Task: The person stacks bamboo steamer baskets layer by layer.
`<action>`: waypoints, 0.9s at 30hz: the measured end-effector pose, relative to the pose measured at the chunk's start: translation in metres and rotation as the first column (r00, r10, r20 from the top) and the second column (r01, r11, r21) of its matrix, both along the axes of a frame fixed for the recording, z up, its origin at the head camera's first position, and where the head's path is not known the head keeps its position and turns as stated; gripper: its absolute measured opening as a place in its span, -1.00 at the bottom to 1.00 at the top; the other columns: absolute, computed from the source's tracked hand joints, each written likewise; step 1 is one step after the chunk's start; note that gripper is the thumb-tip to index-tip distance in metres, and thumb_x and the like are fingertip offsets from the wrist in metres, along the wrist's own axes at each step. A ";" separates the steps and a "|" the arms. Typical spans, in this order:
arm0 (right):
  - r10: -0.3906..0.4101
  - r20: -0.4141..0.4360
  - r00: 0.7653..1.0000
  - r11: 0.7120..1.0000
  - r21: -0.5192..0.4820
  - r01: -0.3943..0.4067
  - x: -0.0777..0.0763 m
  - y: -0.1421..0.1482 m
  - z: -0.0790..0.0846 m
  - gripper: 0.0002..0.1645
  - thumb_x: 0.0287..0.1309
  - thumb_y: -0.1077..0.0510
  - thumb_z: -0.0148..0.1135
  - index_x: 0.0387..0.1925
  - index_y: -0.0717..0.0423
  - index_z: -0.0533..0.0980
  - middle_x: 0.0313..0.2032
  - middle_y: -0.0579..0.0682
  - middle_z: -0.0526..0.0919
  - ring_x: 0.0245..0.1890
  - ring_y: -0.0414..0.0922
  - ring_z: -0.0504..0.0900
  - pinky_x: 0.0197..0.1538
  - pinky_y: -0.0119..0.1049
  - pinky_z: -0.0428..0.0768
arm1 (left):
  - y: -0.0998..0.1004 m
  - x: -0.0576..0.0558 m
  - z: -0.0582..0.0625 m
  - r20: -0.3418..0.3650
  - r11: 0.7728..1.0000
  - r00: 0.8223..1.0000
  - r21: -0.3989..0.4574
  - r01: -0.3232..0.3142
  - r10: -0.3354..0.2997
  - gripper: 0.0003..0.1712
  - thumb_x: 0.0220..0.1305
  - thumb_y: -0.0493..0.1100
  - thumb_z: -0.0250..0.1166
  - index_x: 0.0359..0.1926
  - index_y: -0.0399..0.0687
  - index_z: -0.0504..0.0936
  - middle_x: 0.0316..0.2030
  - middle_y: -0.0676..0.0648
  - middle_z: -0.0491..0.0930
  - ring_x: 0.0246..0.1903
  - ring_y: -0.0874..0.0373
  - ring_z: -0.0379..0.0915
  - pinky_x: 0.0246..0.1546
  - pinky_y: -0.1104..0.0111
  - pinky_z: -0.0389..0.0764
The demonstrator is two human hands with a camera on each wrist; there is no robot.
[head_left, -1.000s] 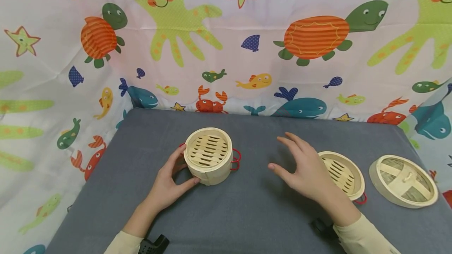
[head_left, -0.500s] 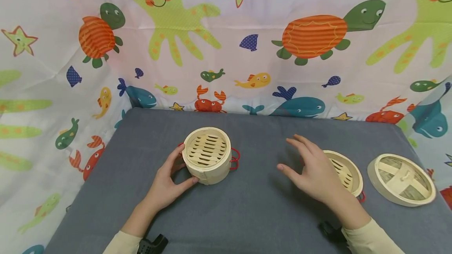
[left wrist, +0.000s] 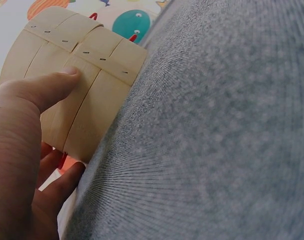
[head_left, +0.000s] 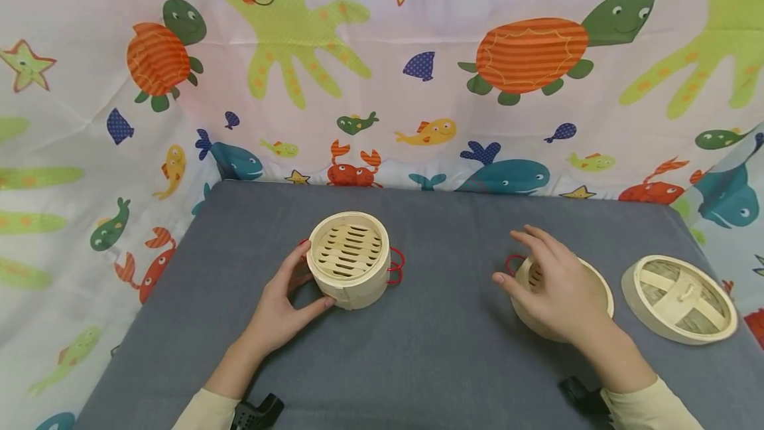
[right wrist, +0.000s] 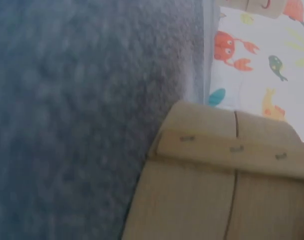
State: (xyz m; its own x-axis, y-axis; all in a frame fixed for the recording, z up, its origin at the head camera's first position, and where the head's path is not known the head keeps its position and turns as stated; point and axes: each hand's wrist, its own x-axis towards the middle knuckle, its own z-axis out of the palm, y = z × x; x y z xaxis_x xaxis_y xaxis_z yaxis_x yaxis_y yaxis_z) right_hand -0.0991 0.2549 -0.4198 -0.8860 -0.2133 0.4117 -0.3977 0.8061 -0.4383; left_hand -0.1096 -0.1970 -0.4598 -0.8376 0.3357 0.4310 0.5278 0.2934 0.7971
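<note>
A stack of two round bamboo steamer baskets with red handles stands left of centre. My left hand holds it by its left side. In the left wrist view, the thumb lies against the stack's wall, with fingers low on the other side. A single bamboo steamer basket rests at the right, its slatted bottom partly covered by my right hand. That hand hovers above it, thumb and fingers spread apart. The right wrist view shows this basket's stapled wall close up.
A bamboo steamer lid with a crossed strap lies at the far right. The dark grey table cloth spreads underneath. Behind the table hangs a white curtain printed with sea animals.
My right hand has moved to the right, from beside the single basket to over it. The left hand stays at the stack. The head view has shifted slightly.
</note>
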 end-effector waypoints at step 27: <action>-0.099 0.064 0.993 0.995 0.004 0.099 0.026 0.048 0.000 -0.14 0.00 -0.15 0.53 0.32 -0.02 0.43 0.31 0.20 0.40 0.23 0.30 0.39 0.19 0.32 0.32 | 0.001 0.003 0.006 0.004 1.000 1.000 -0.020 -0.019 0.019 0.20 -0.07 -0.41 0.59 0.53 -0.16 0.08 0.36 -0.17 0.33 0.26 -0.14 0.34 0.03 -0.14 0.54</action>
State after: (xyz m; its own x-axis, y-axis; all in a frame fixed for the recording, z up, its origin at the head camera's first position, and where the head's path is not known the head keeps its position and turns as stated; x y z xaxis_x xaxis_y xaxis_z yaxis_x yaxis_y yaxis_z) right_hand -0.0727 0.3026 -0.4202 -0.9274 -0.1235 0.3531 -0.2869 0.8407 -0.4593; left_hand -0.1068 -0.1964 -0.4538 -0.8455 0.3285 0.4211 0.5190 0.3194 0.7929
